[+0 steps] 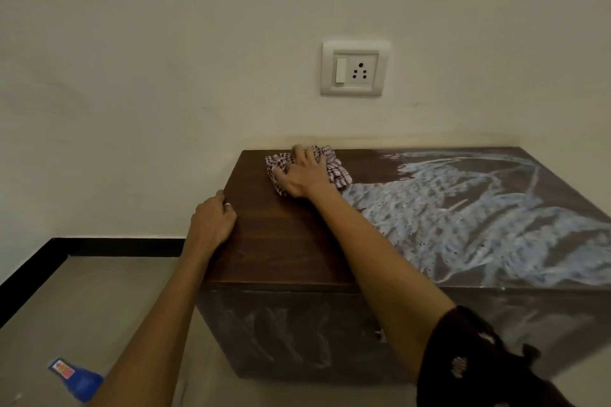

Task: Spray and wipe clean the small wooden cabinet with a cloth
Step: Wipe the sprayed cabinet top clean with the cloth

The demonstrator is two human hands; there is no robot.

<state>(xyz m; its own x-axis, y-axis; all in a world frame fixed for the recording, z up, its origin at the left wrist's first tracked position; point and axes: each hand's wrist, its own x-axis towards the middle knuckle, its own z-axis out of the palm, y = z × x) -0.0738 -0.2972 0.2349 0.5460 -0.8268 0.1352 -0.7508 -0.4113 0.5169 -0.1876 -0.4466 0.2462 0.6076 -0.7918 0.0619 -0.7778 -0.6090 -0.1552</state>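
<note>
cabinet top [281,241], foam-streaked; checked cloth [334,169]

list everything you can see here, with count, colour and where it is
cabinet: 1, dark brown, against the wall
foam: smears, bluish white, right part of cabinet top and its front
cloth: 1, red-white check, far left of cabinet top
bottle: 1, blue, on the floor, lower left
socket: 1, white, wall above cabinet
skirting: 1, black, foot of wall, left
sleeve: 1, dark, right arm
left hand: 1, grips cabinet top's left edge
right hand: 1, presses on cloth
</note>
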